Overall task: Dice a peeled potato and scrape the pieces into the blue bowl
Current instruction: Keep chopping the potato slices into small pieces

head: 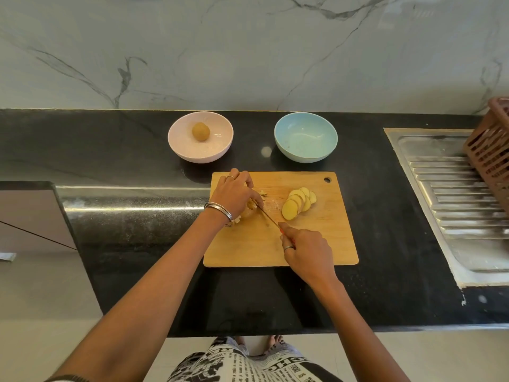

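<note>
A wooden cutting board (316,244) lies on the black counter. My left hand (234,193) presses down on potato slices (249,209) at the board's left side; small cut pieces (263,193) peek out by my fingers. My right hand (305,250) grips a knife (268,216) with a red handle, its blade angled up-left against the held potato. A fan of round potato slices (298,202) rests on the board's right half. The blue bowl (305,140) stands behind the board, holding nothing visible.
A pink bowl (181,144) with one whole potato (200,131) sits at the back left. A steel sink drainboard (454,194) lies to the right, with a brown plastic basket (490,150) on it. The counter's front edge runs just below the board.
</note>
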